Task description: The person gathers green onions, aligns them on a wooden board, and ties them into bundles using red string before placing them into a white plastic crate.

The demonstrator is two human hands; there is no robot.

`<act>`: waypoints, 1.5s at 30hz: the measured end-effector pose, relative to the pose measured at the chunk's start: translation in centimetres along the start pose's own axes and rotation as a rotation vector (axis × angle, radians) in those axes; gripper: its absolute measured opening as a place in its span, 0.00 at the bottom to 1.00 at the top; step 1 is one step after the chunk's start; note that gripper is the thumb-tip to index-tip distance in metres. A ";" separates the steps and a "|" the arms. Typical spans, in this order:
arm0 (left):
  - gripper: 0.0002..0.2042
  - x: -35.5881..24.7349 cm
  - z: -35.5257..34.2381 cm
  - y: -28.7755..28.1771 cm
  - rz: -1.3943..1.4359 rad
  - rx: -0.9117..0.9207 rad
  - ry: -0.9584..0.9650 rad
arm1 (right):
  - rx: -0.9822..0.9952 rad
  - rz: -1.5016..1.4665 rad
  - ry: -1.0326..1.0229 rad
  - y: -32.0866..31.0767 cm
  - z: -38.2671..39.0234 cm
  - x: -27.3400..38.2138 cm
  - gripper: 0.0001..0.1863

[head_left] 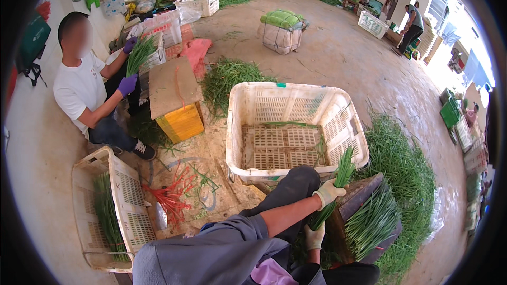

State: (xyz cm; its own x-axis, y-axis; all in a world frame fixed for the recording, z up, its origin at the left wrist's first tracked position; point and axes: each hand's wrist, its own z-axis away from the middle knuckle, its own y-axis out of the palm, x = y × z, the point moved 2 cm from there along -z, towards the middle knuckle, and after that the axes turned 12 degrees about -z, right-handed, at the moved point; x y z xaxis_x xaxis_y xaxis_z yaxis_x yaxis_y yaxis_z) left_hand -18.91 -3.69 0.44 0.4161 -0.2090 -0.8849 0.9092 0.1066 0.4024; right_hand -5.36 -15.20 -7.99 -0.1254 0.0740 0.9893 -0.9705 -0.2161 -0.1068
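My left hand, in a pale work glove, is closed around the middle of a bunch of green chives. The bunch slants, with its upper end by the near right corner of a big white plastic crate. Lower down, my right hand, gloved as well, is closed on the bunch's lower end; my fingers there are partly hidden. Just right of both hands, more chives lie in a heap on a dark wooden board. The crate stands in front of my knee, with a few stray stalks in it.
Loose chives cover the floor at right. Left of me stand an upright crate of chives and red ties on a board. A seated co-worker in purple gloves holds chives beside a yellow-sided box. A wrapped bale stands beyond.
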 end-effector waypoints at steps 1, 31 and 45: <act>0.11 0.1 0.0 0.0 -0.019 -0.014 0.033 | 0.002 0.005 -0.005 0.0 0.0 0.1 0.25; 0.05 -1.1 1.0 0.0 -0.015 0.026 0.006 | 0.019 -0.021 -0.019 0.0 0.3 0.3 0.28; 0.05 -1.0 0.8 -0.1 0.045 0.023 0.029 | 0.014 0.020 -0.027 -0.3 -0.2 -0.5 0.29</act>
State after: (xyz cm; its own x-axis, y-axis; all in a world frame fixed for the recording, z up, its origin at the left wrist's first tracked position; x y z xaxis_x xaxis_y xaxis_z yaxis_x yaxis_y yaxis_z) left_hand -19.44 -4.28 1.51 0.4565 -0.1766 -0.8720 0.8897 0.0923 0.4470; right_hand -5.06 -14.94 -8.43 -0.1393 0.0433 0.9893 -0.9648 -0.2309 -0.1257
